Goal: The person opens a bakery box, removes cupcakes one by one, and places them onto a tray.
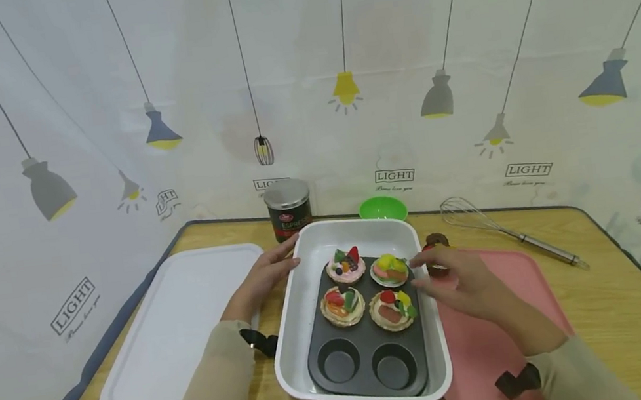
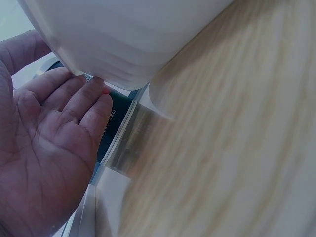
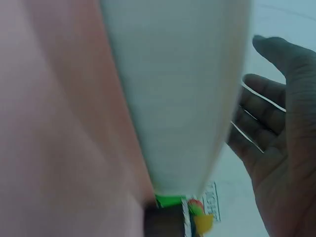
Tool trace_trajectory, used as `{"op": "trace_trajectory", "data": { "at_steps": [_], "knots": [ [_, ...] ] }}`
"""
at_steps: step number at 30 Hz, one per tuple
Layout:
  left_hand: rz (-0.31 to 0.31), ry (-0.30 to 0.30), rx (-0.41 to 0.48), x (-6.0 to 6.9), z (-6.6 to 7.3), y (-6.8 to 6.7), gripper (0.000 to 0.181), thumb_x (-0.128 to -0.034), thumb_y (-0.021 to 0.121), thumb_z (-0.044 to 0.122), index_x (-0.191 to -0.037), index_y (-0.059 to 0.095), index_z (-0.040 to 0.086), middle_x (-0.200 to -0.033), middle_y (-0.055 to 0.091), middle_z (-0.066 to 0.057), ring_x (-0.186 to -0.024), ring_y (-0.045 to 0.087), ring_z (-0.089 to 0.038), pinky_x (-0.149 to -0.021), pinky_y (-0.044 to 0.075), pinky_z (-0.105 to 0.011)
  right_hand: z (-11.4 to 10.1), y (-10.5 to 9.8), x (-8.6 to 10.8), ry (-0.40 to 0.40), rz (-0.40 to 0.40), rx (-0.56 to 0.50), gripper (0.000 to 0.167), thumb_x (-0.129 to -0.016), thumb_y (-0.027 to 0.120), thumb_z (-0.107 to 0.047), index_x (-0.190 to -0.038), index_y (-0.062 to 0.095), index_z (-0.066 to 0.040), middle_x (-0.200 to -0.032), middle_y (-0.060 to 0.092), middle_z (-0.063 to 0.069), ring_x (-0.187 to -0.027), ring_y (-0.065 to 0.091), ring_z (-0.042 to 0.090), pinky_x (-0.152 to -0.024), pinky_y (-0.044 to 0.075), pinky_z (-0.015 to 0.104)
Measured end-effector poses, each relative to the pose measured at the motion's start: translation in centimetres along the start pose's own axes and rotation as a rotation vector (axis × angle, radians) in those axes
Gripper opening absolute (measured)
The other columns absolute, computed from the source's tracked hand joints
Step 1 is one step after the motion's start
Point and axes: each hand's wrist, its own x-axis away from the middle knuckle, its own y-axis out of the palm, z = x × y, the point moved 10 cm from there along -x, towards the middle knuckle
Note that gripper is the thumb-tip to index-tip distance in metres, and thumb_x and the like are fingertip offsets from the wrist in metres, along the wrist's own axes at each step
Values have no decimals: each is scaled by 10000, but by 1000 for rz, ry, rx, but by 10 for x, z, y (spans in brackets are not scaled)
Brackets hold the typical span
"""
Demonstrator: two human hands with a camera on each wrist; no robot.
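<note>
A white rectangular dish [image 1: 291, 361] stands mid-table, with a dark muffin tin [image 1: 364, 360] inside it. In the tin sit several toy fruit tarts, among them a pink one [image 1: 346, 266] and one topped with yellow pieces [image 1: 390, 270]; its two front cups hold nothing. My left hand [image 1: 264, 278] holds the dish's left rim, thumb above and fingers against the outer wall [image 2: 123, 44], as the left wrist view shows. Beside the right rim hovers my right hand [image 1: 463, 283], its fingers apart and holding nothing, close to the yellow-topped tart.
A white tray [image 1: 181, 328] lies left, a pink tray [image 1: 480, 353] right. Behind stand an espresso tin [image 1: 289, 210] and a green bowl [image 1: 383, 209]. A whisk [image 1: 514, 234] lies at the back right. A brown item [image 1: 436, 239] is partly hidden behind my right hand.
</note>
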Motion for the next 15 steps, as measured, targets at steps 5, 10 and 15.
{"op": "trace_trajectory", "data": {
  "at_steps": [5, 10, 15],
  "knots": [
    [-3, -7, 9, -3, 0, -2, 593, -1005, 609, 202, -1558, 402, 259, -1606, 353, -41, -1427, 385, -254, -1152, 335, -456, -24, 45, 2, -64, -233, -83, 441, -857, 822, -286, -1240, 651, -149, -1273, 642, -8, -1189, 597, 153, -993, 504, 348],
    [-14, -9, 7, -2, 0, 0, 600, -1010, 600, 193, -1568, 382, 230, -1619, 325, -49, -1431, 378, -264, -1157, 327, -456, -17, 59, 9, 14, -293, -40, 584, -843, 801, -456, -1318, 617, -170, -1381, 584, 54, -1305, 522, 207, -1058, 455, 463],
    [-13, -10, 16, -2, 0, 1, 594, -1011, 600, 203, -1565, 388, 237, -1625, 314, -35, -1449, 350, -251, -1172, 300, -458, -14, 63, 9, 81, -345, 61, 711, -819, 794, -530, -1375, 579, -143, -1369, 595, 14, -1274, 545, 203, -1030, 474, 484]
  ]
}}
